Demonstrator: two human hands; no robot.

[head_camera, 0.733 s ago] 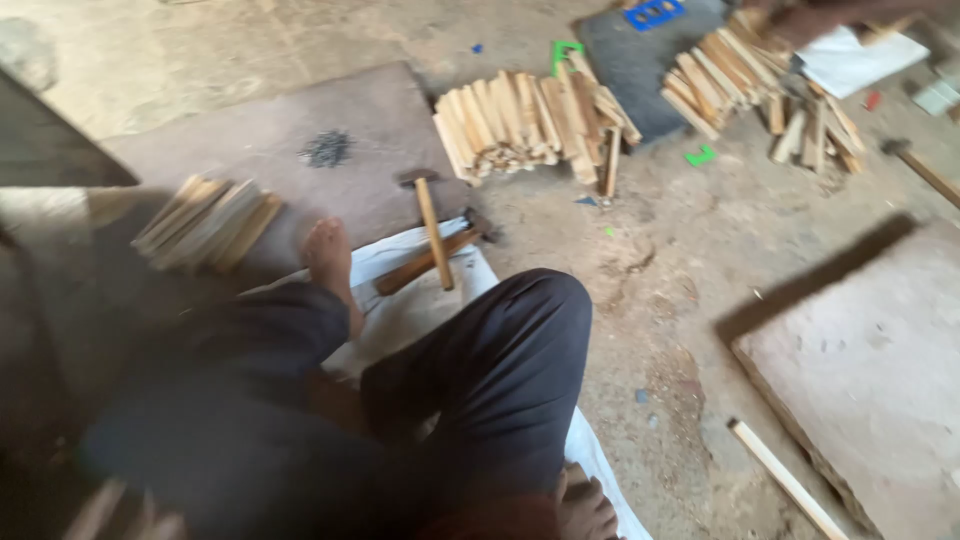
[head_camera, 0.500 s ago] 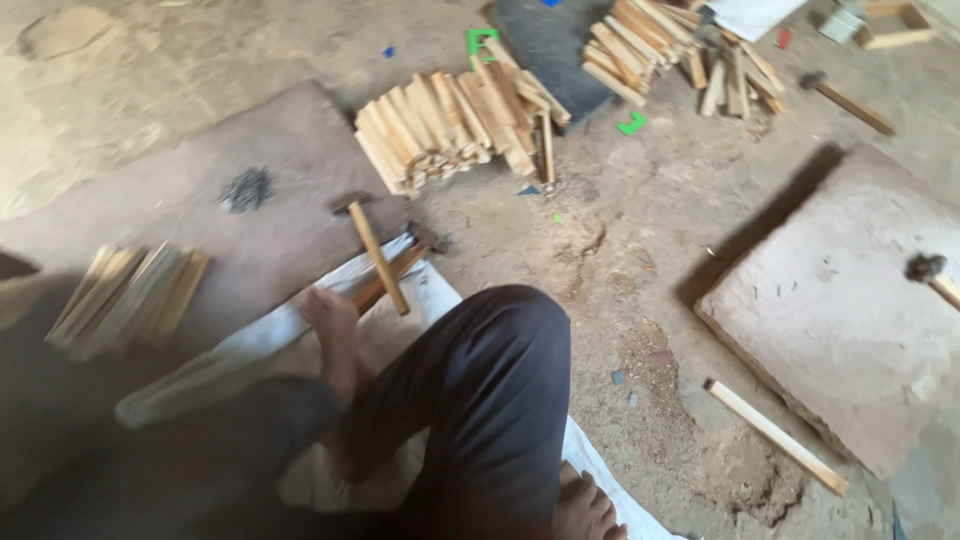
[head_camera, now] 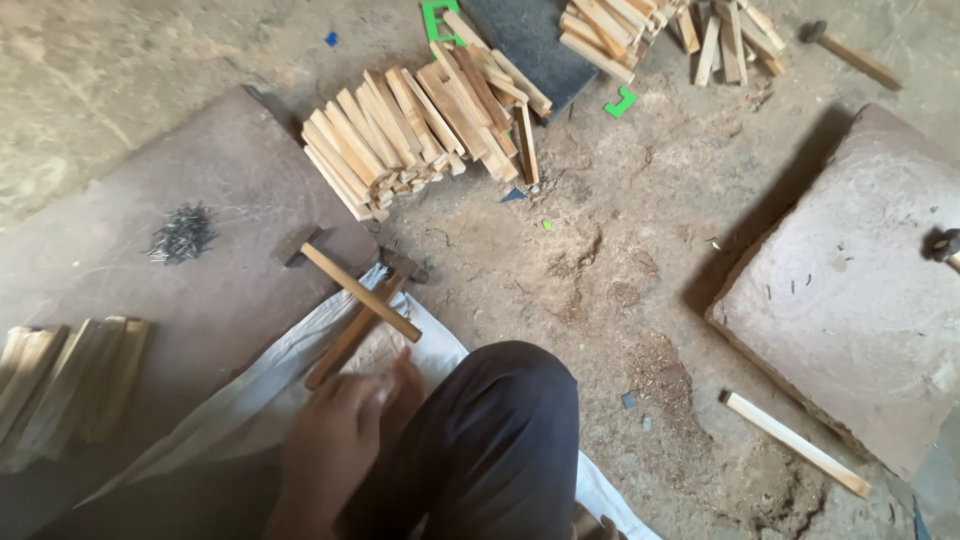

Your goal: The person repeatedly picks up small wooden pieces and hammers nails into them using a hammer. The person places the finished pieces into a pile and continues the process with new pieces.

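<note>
The left hand (head_camera: 335,425) reaches toward two crossed hammers (head_camera: 355,300), fingers loose, holding nothing, it seems. The stick pile (head_camera: 420,130) and nails (head_camera: 182,232) lie untouched. The right hand is out of view.

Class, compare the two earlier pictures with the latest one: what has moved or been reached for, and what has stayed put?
A hand has come into view at the bottom and reaches toward the two crossed wooden-handled hammers on the white woven sack; which hand it is cannot be told. It does not yet grip them. The hammers, the stacked pale wooden sticks and the small pile of dark nails lie unchanged.
</note>
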